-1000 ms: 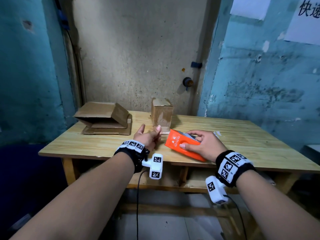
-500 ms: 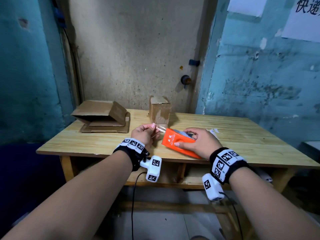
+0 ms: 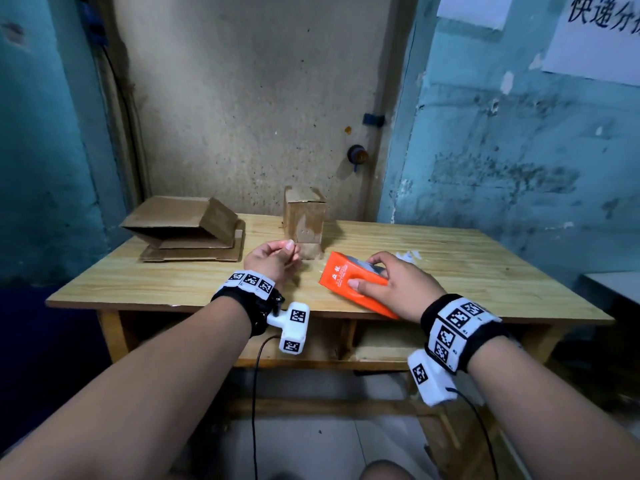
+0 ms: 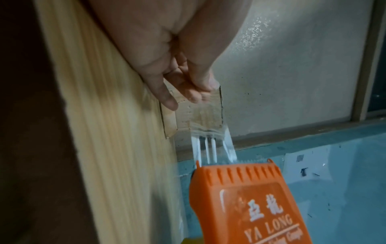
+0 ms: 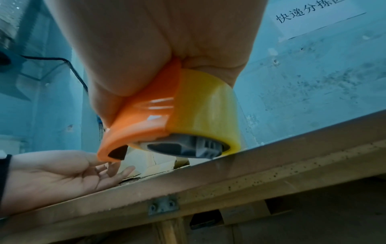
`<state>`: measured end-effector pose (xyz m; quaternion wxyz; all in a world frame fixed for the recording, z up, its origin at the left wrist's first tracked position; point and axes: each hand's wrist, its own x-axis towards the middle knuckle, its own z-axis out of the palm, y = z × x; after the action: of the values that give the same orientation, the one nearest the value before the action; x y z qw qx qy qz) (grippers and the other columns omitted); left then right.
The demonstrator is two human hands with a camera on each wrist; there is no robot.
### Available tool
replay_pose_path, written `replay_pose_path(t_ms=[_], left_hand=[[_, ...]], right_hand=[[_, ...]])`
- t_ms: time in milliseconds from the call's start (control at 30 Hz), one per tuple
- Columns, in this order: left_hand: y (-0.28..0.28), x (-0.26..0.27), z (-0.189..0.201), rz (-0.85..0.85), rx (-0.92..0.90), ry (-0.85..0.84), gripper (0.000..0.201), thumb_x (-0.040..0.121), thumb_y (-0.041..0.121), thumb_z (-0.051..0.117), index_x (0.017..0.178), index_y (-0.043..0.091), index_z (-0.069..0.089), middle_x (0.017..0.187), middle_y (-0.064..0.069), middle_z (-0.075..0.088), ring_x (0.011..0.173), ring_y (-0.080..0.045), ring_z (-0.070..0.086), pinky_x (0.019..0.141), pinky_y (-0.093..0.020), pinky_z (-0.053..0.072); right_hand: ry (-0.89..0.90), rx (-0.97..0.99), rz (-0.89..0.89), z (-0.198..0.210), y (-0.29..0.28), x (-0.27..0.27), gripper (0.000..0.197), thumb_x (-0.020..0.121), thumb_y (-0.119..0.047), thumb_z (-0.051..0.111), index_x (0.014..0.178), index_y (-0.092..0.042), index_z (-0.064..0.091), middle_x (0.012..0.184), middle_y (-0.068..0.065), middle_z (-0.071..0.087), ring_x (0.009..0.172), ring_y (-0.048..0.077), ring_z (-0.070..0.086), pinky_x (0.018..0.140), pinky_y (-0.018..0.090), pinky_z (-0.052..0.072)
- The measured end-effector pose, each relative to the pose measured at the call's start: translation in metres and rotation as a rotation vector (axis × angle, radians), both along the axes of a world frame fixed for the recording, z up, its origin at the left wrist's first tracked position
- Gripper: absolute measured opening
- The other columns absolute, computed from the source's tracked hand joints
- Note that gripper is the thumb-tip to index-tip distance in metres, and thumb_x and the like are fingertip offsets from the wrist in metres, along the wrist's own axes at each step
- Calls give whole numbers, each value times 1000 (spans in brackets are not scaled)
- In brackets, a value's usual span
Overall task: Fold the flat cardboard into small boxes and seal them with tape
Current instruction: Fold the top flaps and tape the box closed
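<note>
My right hand (image 3: 364, 272) grips an orange tape dispenser (image 3: 341, 271) near the table's front edge; the right wrist view shows its yellowish tape roll (image 5: 205, 107) under my palm. My left hand (image 3: 289, 245), just left of it, pinches the free end of the clear tape strip (image 4: 211, 145), which runs taut from my fingers to the dispenser's (image 4: 240, 198) toothed edge. A small folded cardboard box (image 3: 304, 220) stands upright just behind my left hand. Flat and half-opened cardboard (image 3: 194, 230) is stacked at the back left.
The wooden table (image 3: 485, 271) stands against a stained wall and a blue wall on the right. White scraps (image 3: 408, 255) lie just beyond the dispenser. A lower grey surface (image 3: 613, 285) sits past the table's right end.
My left hand has drawn back a little to the left from the dispenser with the tape end, stretching out a short strip. My right hand stays on the dispenser.
</note>
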<state>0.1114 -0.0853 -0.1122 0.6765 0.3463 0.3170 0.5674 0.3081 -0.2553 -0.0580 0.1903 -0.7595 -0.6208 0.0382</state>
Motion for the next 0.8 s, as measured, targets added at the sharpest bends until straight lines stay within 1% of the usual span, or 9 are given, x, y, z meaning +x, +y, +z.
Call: replay_pose_path(t_ms=[200,333,433,500,567,600,667,733,800], left_hand=[[0,2,0,33,-13,-24,8,91,-1,69,89,5,65,78,-13,74,68,-21,69,80,-41,61],[2,2,-1,70,-17,-15,9,92,0,68,88,7,65,82,-12,75,76,-21,71,82,-40,60],[4,4,-4,104,27,69,8,93,7,71,89,10,64,87,-11,78,82,-25,72,76,-39,59],[4,2,-6,102,38,127,10,91,17,75,91,11,67,93,-16,78,80,-29,69,72,-42,58],[1,-3,-4,43,0,153,20,83,28,81,95,15,72,100,-21,76,77,-33,64,75,-52,55],[0,-6,-4,6,-7,136,27,79,30,83,97,14,73,102,-23,75,78,-34,63,74,-51,54],[-1,-8,-4,-23,9,84,28,77,26,82,96,9,71,96,-23,76,81,-33,64,69,-43,54],[-2,-7,-3,-4,14,73,13,87,16,77,92,7,70,83,-14,76,80,-29,67,70,-39,56],[-2,-6,-3,2,-1,72,9,91,14,73,92,6,69,79,-14,73,71,-28,67,60,-37,55]], right_hand=[[-48,-12,-7,-1,-2,-2,62,85,-84,54,128,-39,46,120,-12,70,102,18,67,85,35,52],[-99,-26,-11,0,3,-4,59,89,-80,52,125,-33,47,108,-10,66,97,19,66,78,35,50],[30,0,39,3,8,-1,52,89,-71,63,118,-30,52,99,-13,64,92,13,66,74,31,47],[94,10,63,3,9,4,50,87,-68,68,117,-30,54,97,-13,67,86,7,65,70,26,46],[140,18,73,0,8,10,58,80,-76,67,117,-34,54,102,-10,72,88,9,68,79,30,53],[154,20,69,-2,7,13,63,75,-82,64,116,-36,53,105,-8,74,91,11,70,85,34,56],[146,12,74,-5,5,15,63,75,-84,62,118,-39,52,112,-7,74,97,12,70,91,37,56],[135,9,72,-2,3,11,55,84,-75,65,121,-36,52,115,-7,72,97,12,69,85,33,52],[118,14,64,0,2,7,52,88,-69,67,121,-32,51,115,-7,71,95,13,67,78,30,46]])
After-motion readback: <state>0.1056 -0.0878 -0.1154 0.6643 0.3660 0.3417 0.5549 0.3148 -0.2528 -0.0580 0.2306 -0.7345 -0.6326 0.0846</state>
